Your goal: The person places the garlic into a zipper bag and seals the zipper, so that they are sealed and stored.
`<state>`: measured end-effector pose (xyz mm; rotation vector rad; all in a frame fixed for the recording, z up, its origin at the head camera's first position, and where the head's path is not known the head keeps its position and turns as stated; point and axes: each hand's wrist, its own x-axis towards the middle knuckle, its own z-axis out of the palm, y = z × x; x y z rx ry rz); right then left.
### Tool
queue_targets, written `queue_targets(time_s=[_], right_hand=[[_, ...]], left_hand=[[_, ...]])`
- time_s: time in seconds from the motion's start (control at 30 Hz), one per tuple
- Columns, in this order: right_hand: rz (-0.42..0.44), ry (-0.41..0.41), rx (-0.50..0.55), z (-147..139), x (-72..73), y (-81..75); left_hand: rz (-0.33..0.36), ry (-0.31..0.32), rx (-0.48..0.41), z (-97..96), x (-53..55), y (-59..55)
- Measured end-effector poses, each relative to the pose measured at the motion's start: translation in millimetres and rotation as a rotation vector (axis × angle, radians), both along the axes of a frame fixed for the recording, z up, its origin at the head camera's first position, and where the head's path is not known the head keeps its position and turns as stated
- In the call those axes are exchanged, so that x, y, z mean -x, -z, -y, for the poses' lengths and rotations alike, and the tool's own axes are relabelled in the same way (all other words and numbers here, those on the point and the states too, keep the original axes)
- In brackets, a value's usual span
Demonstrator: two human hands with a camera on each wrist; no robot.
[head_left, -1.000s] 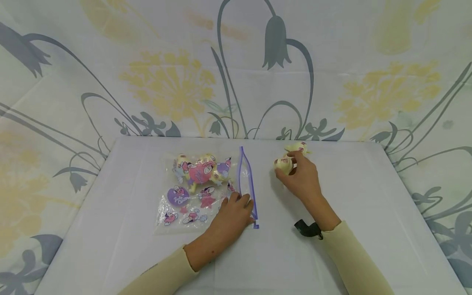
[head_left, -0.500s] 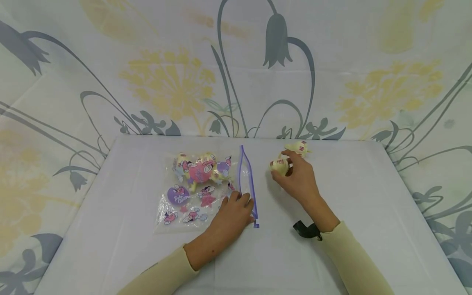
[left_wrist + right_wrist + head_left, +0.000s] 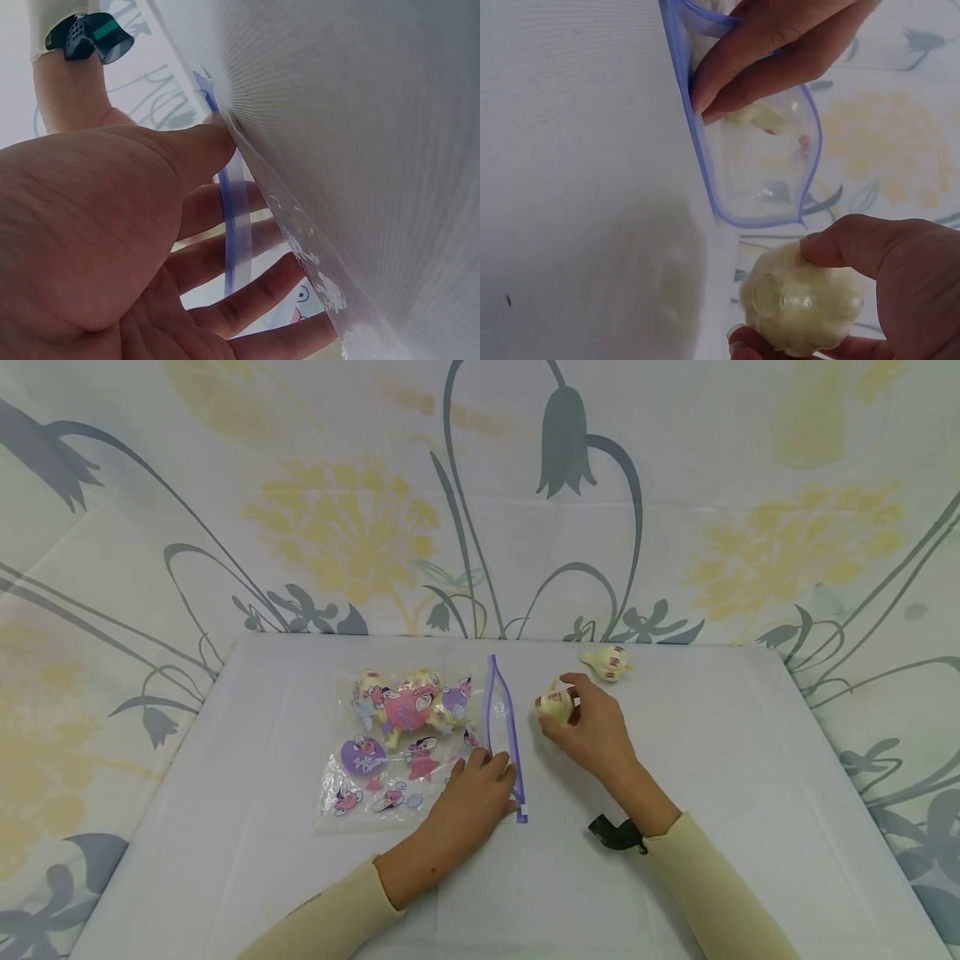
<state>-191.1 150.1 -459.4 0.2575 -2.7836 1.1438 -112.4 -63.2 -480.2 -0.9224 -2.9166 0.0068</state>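
Note:
A clear zip bag (image 3: pixel 442 785) with pink and purple cartoon prints lies on the white table, several pale yellow pieces showing inside. My left hand (image 3: pixel 480 789) rests on its mouth end, fingers fairly straight and spread, pressing it down. The thumb touches near the lower end of the purple zip strip (image 3: pixel 229 225). In the right wrist view the bag's mouth (image 3: pixel 757 223) gapes, left fingertips at its lower edge. Right of the mouth, my right hand (image 3: pixel 596 731) pinches a pale garlic bulb (image 3: pixel 802 300) between thumb and fingers, above the table.
Another garlic bulb (image 3: pixel 609 663) with purplish marks lies near the table's back edge, beyond the right hand. A dark camera piece (image 3: pixel 617 833) is worn on the right wrist. Floral cloth (image 3: pixel 480 510) hangs behind and at both sides of the white table (image 3: pixel 262 877).
My right hand has carried the garlic bulb left and slightly toward me, closer to the bag's mouth, leaving the other bulb in full view. The left hand and the bag have stayed still.

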Motion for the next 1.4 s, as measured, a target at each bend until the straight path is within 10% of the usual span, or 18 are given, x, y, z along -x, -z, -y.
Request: queue_targets(time_s=[1.4], right_hand=[[-0.025, -0.172, -0.085, 51.0, 7.1, 13.1]], left_hand=[[0.024, -0.017, 0.015, -0.4, -1.0, -3.2]])
